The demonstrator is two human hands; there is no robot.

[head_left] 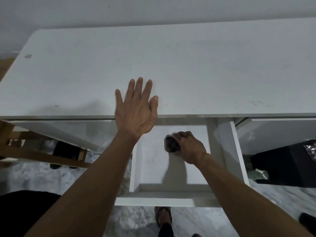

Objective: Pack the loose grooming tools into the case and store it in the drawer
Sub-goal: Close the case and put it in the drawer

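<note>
The white drawer under the desk is pulled out toward me. My right hand reaches down into it, fingers closed around a small dark case near the drawer's back. The case rests on or just above the drawer floor; I cannot tell which. My left hand hovers flat with fingers spread over the front edge of the white desk top, holding nothing. No loose grooming tools are visible.
The drawer front juts out just above my sandalled foot. A wooden chair frame stands at left, a black box at right under the desk. A dark rug lies at lower left.
</note>
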